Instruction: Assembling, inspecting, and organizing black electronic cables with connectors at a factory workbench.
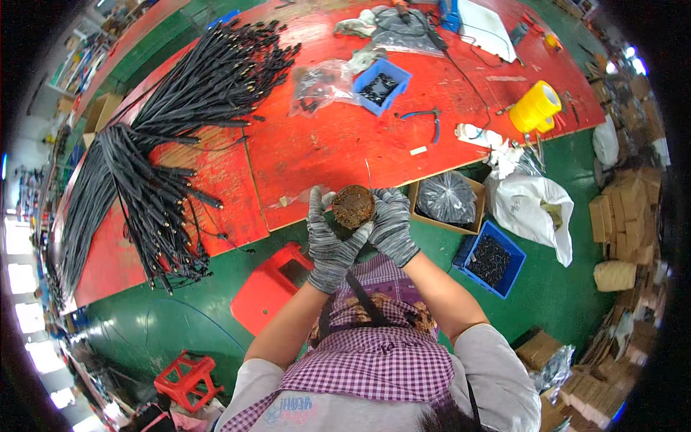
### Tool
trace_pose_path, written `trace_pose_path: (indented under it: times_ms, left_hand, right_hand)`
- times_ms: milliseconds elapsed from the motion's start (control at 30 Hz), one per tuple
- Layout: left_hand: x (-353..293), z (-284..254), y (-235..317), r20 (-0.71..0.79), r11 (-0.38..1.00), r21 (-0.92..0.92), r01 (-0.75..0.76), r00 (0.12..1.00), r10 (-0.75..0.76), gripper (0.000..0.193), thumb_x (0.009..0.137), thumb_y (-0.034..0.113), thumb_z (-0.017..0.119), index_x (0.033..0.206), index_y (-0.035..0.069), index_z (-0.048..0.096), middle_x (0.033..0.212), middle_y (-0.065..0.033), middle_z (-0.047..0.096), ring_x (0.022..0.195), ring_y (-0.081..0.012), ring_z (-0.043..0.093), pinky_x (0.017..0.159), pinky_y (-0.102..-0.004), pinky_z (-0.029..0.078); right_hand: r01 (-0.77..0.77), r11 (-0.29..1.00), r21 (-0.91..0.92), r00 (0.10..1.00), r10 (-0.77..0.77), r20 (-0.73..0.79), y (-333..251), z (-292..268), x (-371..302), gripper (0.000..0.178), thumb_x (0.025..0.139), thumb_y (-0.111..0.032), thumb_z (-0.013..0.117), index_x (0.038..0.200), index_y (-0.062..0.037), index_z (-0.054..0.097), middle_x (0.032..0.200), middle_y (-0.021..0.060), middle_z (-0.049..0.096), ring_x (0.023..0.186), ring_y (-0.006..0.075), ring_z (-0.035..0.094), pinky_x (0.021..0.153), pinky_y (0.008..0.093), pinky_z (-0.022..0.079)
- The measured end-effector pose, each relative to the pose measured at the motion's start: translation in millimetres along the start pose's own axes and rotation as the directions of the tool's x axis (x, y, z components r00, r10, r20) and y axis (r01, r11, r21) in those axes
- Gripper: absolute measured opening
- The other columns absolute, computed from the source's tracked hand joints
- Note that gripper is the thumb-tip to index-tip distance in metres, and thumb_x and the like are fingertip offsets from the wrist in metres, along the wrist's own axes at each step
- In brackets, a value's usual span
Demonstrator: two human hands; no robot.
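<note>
At the front edge of the red table, I hold a round, dark brown thing (353,207) with a rough, crusted top; whether it is a tin or a solid lump I cannot tell. My left hand (332,245), in a grey knitted glove, is curled round its left and near side. Gloved alike, my right hand (394,229) is closed against its right side, with some fingers hidden. A thin pale strand stands up just beyond it. Farther back on the table lie blue-handled pliers (432,124) and a blue bin (381,87) of small black parts.
A large bundle of black cables (173,137) spreads over the table's left. Yellow tape rolls (535,108) stand at the right. Below the edge are a carton (471,223) with a black bag, a blue crate (508,288), a white sack (536,209) and red stools (188,381).
</note>
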State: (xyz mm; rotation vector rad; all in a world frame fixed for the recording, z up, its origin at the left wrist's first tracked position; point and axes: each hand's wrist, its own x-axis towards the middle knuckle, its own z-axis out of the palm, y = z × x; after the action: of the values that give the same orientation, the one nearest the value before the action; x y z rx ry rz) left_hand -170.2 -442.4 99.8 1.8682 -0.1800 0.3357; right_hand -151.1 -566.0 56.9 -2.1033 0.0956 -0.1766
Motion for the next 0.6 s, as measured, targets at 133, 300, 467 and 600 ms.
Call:
trace_pose_path:
  times_ms: [133, 300, 467, 600]
  left_hand:
    - [1.0, 25.6, 9.2, 0.009, 0.999, -0.031, 0.02, 1.0, -0.02, 0.098, 0.054, 0.01, 0.078, 0.13, 0.004, 0.016, 0.106, -0.0108, 0.046, 0.101, -0.0208, 0.046, 0.09, -0.0309, 0.036]
    - [4.4, 55.4, 14.6, 0.093, 1.0, -0.008, -0.007, 0.996, 0.008, 0.107, 0.052, 0.015, 0.08, 0.132, 0.004, 0.01, 0.12, -0.0134, 0.039, 0.112, -0.0231, 0.039, 0.096, -0.0326, 0.03]
    - [1.8, 93.7, 27.2, 0.144, 0.987, -0.013, -0.161, 0.976, 0.161, 0.102, 0.056, 0.018, 0.078, 0.132, 0.002, 0.011, 0.129, -0.014, 0.029, 0.12, -0.0245, 0.03, 0.099, -0.0346, 0.024]
    - [-11.6, 112.5, 16.0, 0.22, 0.996, 0.049, -0.08, 0.973, 0.067, 0.101, 0.056, 0.021, 0.078, 0.13, 0.001, 0.013, 0.126, -0.0136, 0.028, 0.116, -0.0247, 0.034, 0.095, -0.0349, 0.032]
  right_hand:
    - [0.008, 0.981, 0.196, 0.995, 0.012, -0.099, 24.5, -8.2, -1.3, 0.042, 0.049, -0.033, 0.064, 0.084, -0.0097, 0.059, 0.086, 0.0073, 0.057, 0.084, 0.0267, 0.051, 0.076, 0.0384, 0.038]
    - [0.14, 0.875, -0.463, 0.987, -0.159, -0.003, 13.6, -58.9, 7.2, 0.045, 0.047, -0.034, 0.066, 0.085, -0.0108, 0.059, 0.087, 0.0071, 0.057, 0.085, 0.0259, 0.051, 0.076, 0.0374, 0.038]
    - [0.027, 0.936, -0.351, 0.997, -0.049, -0.055, 47.6, -107.5, 30.8, 0.046, 0.049, -0.037, 0.069, 0.086, -0.0109, 0.06, 0.086, 0.0067, 0.059, 0.083, 0.0254, 0.052, 0.076, 0.0336, 0.04]
    - [0.084, 0.941, -0.326, 0.981, -0.135, -0.138, 102.3, -152.2, 53.0, 0.048, 0.051, -0.043, 0.069, 0.087, -0.0118, 0.06, 0.085, 0.0053, 0.059, 0.08, 0.0234, 0.053, 0.076, 0.0344, 0.04]
